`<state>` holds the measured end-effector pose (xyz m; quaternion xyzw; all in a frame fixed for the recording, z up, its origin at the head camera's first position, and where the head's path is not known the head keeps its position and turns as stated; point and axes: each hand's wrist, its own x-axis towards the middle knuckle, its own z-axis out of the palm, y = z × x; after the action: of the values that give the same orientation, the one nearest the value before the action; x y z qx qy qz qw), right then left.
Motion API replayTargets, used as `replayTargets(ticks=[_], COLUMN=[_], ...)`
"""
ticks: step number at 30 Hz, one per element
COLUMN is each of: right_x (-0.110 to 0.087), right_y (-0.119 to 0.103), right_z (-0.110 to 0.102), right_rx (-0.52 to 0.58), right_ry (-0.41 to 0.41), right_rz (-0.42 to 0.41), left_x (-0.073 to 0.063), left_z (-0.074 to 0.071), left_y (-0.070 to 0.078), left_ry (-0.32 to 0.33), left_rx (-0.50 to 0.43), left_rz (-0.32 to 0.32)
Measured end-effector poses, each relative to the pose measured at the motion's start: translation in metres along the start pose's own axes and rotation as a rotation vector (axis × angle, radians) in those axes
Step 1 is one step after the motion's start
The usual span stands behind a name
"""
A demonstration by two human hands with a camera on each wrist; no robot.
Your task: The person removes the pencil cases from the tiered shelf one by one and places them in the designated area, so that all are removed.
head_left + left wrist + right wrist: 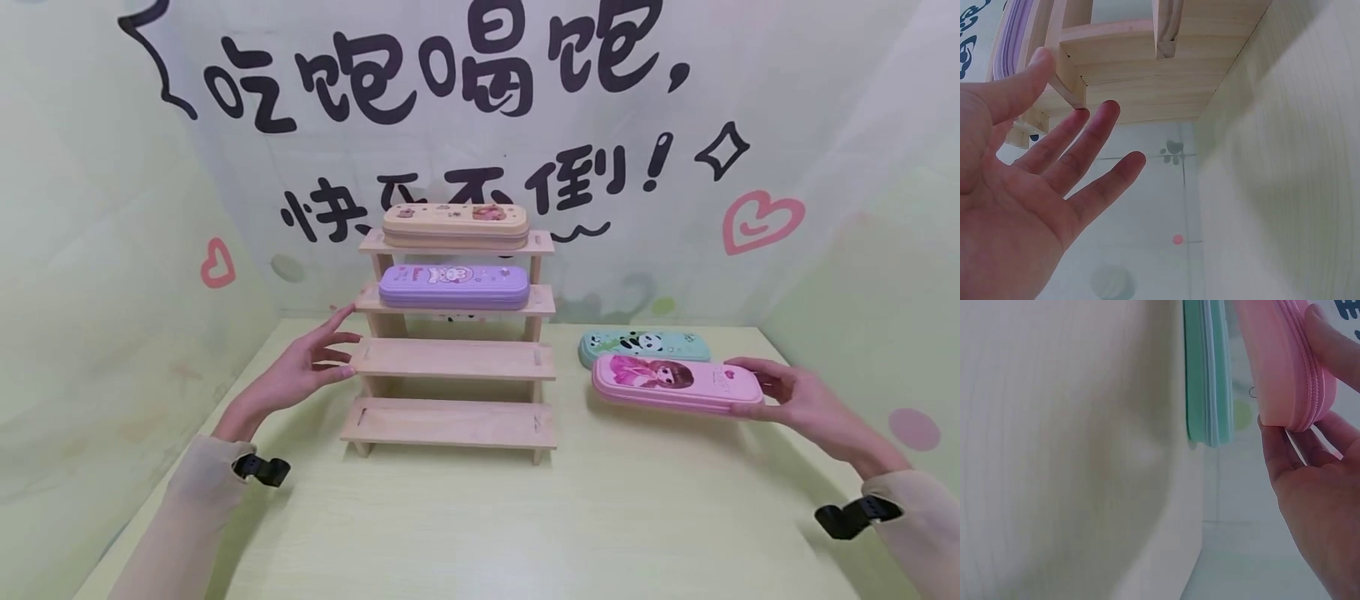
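My right hand (pixel 806 410) grips the right end of a pink zippered pencil case (pixel 675 384) with a girl printed on its lid. In the right wrist view the pink pencil case (pixel 1282 369) is held off the table, its zipper closed. Behind it lies a mint green pencil case (pixel 645 343) with a panda. My left hand (pixel 296 367) is at the left side of a four-step wooden rack (pixel 453 358), its fingertips touching the boards' ends, fingers spread. A purple pencil case (pixel 453 287) sits on the second step from the top, and a cream pencil case (pixel 453 229) on the top one.
The rack stands on a pale wood-grain table (pixel 465 525). Light printed cloth walls rise at the back and both sides, with large black writing on the back wall (pixel 637 100). A black wrist camera (pixel 261 469) is strapped over the left sleeve.
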<state>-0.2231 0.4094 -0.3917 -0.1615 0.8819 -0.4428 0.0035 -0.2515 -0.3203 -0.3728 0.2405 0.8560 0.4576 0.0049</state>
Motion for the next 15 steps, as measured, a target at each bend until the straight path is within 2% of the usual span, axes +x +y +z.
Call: replayTargets(ticks=[7, 15], right_x=[0.011, 0.020], right_y=[0.012, 0.021], right_z=[0.000, 0.003], right_rx=[-0.060, -0.035], right_ry=[-0.042, -0.094], right_rz=[0.062, 0.092], left_x=[-0.002, 0.000], left_z=[0.001, 0.001], left_y=[0.000, 0.001], left_ry=[0.004, 0.002], left_rx=[-0.008, -0.008], left_rz=[0.001, -0.004])
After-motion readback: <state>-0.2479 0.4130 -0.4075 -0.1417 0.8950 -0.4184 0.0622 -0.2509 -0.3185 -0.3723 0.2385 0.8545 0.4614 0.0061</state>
